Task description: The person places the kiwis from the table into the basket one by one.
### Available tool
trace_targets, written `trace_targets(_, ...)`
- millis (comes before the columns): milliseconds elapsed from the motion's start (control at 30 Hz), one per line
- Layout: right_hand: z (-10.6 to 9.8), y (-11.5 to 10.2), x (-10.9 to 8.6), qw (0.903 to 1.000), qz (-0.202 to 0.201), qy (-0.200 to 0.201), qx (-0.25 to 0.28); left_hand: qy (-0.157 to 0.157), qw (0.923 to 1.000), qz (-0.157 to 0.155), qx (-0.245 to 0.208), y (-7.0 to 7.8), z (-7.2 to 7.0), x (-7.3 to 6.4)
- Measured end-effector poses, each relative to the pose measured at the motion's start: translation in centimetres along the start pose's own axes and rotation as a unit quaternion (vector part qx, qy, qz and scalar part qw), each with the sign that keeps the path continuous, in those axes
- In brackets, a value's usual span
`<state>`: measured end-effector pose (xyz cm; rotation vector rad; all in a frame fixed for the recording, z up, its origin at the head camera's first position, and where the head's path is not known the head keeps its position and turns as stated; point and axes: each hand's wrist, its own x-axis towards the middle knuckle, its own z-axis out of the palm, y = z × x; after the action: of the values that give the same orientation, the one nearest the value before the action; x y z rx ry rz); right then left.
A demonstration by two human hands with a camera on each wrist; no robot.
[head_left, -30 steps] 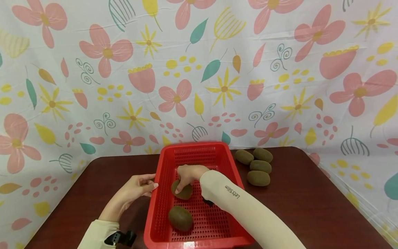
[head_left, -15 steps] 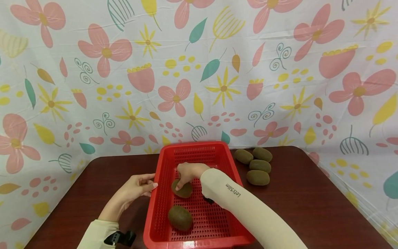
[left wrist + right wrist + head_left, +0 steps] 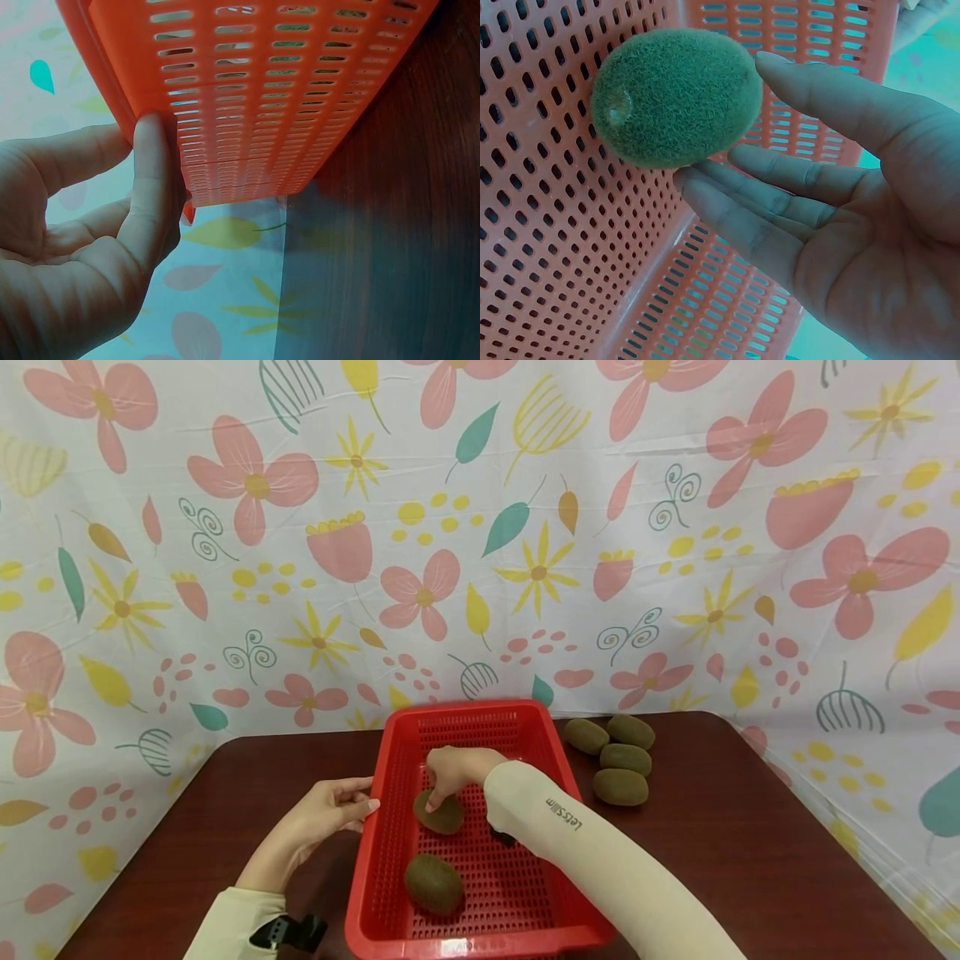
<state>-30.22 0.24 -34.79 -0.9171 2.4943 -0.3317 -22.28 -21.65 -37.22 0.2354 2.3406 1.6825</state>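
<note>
A red perforated plastic basket [image 3: 480, 946] stands on the table, holding two brown fuzzy kiwis. My right hand [image 3: 453, 772] reaches into it at the rear kiwi [image 3: 444, 817]. In the right wrist view, that kiwi [image 3: 676, 97] lies on the basket floor. The right thumb tip and fingertips touch or nearly touch its edge, with the fingers fairly straight and the palm well apart from it. Closer to me in the basket is the other kiwi [image 3: 434, 884]. My left hand [image 3: 330, 814] touches the basket's left side from outside, its fingertips against the rim and wall [image 3: 247, 97].
Several kiwis [image 3: 626, 760] lie grouped on the dark wooden table [image 3: 712, 843], right of the basket's back corner. A white flower-printed cloth [image 3: 480, 527] hangs behind the table and along its sides.
My right hand has drawn slightly back from the rear kiwi, so more of the fruit shows. That kiwi stays in nearly the same place, and my left hand keeps its position.
</note>
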Motion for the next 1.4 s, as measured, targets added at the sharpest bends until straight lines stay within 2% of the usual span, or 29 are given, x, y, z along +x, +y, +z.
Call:
trace_targets(167,-0.3,0.0,-0.5,0.9999,0.001,0.006,0.015,-0.012,0.9999,0.009,-0.004,-0.1,-0.1,0.1)
trace_targets(467,-1.2,0.1,-1.3,0.9999,-0.005,0.014,-0.001,-0.019,0.9997,0.009,-0.009,-0.3,0.0,-0.1)
trace_targets(600,-1.9,0.0,-2.2,0.9995,-0.009,0.031,-0.001,-0.020,0.9997,0.006,-0.011,-0.2,0.2,-0.2)
trace_targets(700,-2.6,0.1,-2.9,0.9988,-0.007,0.044,0.018,-0.022,0.9997,0.005,-0.014,-0.2,0.3,-0.2)
trace_targets(900,-4.7,0.8,-4.5,0.9977,-0.005,0.062,0.026,-0.024,0.9995,0.006,-0.022,-0.1,0.3,-0.2)
trace_targets(1133,-7.3,2.6,-6.7,0.9958,-0.004,0.084,0.037,-0.026,0.9993,0.013,-0.025,0.0,-0.1,-0.2)
trace_targets(1400,-8.1,7.1,-9.4,0.9901,-0.016,0.136,0.030,-0.026,0.9993,0.011,-0.023,-0.1,-0.1,-0.3)
